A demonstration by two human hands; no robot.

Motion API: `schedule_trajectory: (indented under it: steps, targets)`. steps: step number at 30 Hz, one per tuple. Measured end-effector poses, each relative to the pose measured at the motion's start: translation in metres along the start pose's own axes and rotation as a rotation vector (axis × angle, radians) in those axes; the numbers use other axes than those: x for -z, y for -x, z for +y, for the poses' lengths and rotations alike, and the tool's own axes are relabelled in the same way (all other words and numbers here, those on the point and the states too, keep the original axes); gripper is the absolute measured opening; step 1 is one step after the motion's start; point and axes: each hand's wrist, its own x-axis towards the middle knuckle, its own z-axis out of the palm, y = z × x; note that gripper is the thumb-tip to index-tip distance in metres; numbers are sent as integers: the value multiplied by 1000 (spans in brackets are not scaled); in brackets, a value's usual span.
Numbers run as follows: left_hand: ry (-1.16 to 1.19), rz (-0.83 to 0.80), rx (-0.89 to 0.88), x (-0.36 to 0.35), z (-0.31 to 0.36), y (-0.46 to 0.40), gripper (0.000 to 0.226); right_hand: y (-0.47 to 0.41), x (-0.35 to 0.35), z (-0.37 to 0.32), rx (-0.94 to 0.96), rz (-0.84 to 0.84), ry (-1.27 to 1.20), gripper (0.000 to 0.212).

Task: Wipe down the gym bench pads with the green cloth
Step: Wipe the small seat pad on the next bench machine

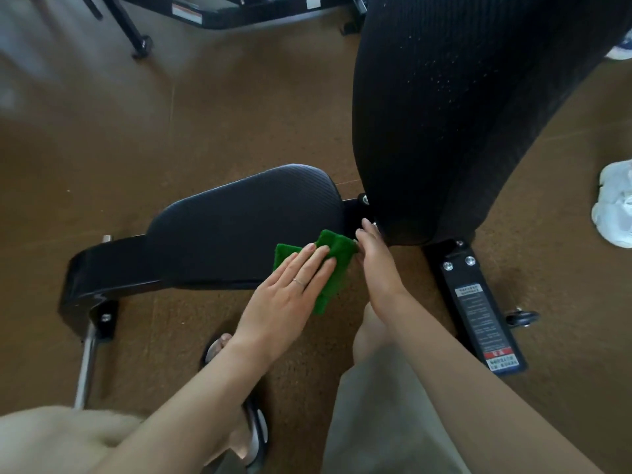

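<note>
Bare forearms reach down from the lower edge toward the bench. Left hand [290, 289] lies flat, fingers spread and unclenched, pressing the green cloth [328, 268] against the near corner of the seat pad [239, 220], with part of the cloth hanging over the pad's edge. Right hand [376, 261] is open too, fingertips touching the cloth's far end just below the upright back pad [461, 114]. Soft and limp, the cloth probably bunches under a push; a broad palm on its middle should hold it best. Both pads look firm and textured.
</note>
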Motion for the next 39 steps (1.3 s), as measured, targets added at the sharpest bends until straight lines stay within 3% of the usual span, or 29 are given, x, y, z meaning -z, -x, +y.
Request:
schedule_trajectory:
  steps: [2, 5, 12, 16, 21, 25, 30, 34, 39]
  targets:
    - [-18, 37, 56, -1, -16, 14, 87, 2, -7, -3, 1, -17, 32, 56]
    - [-56, 83, 104, -3, -26, 20, 71, 5, -19, -4, -15, -36, 58, 59]
    - [98, 191, 408, -8, -21, 38, 55, 6, -18, -7, -17, -11, 97, 58]
    - [150, 248, 625, -7, -42, 57, 46, 1, -33, -6, 27, 45, 229, 62]
    - [375, 474, 984, -9, -74, 56, 39, -3, -54, -1, 122, 203, 443, 70]
    - [505, 561, 1180, -14, -56, 28, 41, -8, -58, 6, 194, 269, 491, 66]
    - [564, 566, 1150, -20, -5, 14, 50, -8, -58, 12, 246, 321, 435, 58]
    - [584, 558, 1290, -18, -19, -5, 54, -14, -66, 13, 259, 416, 432, 53]
    - [491, 572, 1320, -13, -40, -8, 57, -16, -65, 14, 261, 417, 456, 53]
